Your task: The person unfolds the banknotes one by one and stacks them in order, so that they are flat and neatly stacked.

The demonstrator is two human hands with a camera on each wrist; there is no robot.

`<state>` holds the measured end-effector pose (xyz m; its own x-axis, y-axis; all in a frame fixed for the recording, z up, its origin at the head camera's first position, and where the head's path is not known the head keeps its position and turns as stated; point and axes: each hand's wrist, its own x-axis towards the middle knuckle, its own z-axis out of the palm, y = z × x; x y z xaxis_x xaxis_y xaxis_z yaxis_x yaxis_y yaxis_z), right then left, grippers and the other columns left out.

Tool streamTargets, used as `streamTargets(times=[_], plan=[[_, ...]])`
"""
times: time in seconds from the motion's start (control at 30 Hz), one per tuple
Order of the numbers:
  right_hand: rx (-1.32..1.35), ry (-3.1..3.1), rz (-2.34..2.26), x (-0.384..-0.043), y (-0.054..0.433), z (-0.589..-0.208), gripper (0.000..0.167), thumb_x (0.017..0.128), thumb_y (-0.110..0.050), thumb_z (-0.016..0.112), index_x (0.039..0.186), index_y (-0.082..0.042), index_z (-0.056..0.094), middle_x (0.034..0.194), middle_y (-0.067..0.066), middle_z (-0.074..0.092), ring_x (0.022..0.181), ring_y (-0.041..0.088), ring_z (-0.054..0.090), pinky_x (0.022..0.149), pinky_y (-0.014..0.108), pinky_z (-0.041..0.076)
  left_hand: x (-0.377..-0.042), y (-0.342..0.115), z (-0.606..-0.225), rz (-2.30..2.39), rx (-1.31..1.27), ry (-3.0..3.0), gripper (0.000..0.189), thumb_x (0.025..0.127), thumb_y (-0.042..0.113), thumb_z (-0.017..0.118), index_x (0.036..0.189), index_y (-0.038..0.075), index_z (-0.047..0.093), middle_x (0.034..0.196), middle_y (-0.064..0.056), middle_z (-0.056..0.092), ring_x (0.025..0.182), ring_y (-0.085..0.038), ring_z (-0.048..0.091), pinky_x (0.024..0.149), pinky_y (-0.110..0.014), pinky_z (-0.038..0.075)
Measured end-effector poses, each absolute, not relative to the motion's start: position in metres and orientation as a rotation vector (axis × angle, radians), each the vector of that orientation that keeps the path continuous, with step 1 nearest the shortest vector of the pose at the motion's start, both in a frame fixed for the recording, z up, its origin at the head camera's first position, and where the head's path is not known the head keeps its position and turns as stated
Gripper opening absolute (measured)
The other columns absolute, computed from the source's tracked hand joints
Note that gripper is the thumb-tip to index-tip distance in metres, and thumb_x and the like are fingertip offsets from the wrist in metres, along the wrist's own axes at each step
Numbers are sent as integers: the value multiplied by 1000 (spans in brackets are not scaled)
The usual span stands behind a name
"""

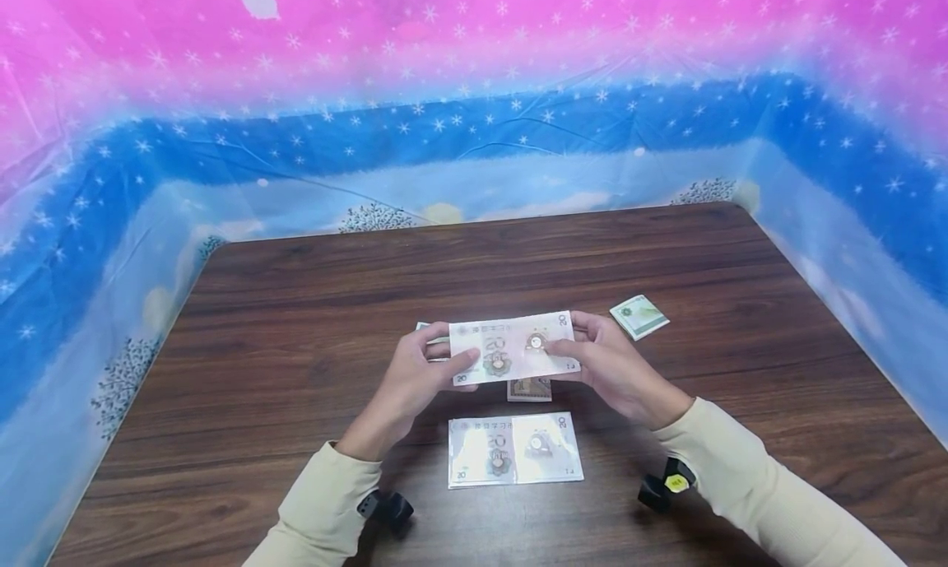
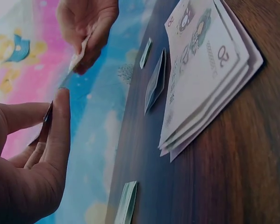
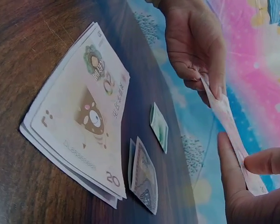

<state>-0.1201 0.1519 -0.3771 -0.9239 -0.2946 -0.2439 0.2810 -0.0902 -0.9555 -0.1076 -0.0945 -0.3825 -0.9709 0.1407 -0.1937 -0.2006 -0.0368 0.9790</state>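
A pale pink play banknote marked 20 is stretched between both hands above the table. My left hand pinches its left end, thumb on the face and fingers behind. At the other end my right hand pinches it the same way. Below, nearer me, a stack of similar 20 notes lies on the wood; the right wrist view shows several layers in the stack, with edges slightly fanned. Just beyond it sits a folded brownish note, partly hidden by the held note.
A folded green note lies to the right, past my right hand. Another green note is on the left, mostly covered by my left hand in the head view. The dark wooden table meets a pink and blue patterned cloth behind.
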Motion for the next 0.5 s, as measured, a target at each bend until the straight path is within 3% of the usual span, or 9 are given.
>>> streamTargets(times=[0.27,0.5], plan=[[22,2077,-1862,-120,160,-379,34,89,-2,73,119,6,58,102,10,71,85,16,68,76,30,60,-105,-106,-384,1976,-20,2042,39,89,-6,72,126,-5,58,98,-22,73,77,-26,73,68,-42,64],[-206,2153,-1712,-111,172,-382,37,82,4,77,112,13,58,87,14,69,72,21,69,68,42,64,-92,-117,-383,1633,314,2225,39,89,-3,74,123,-5,57,85,-17,74,63,-25,71,55,-46,62]])
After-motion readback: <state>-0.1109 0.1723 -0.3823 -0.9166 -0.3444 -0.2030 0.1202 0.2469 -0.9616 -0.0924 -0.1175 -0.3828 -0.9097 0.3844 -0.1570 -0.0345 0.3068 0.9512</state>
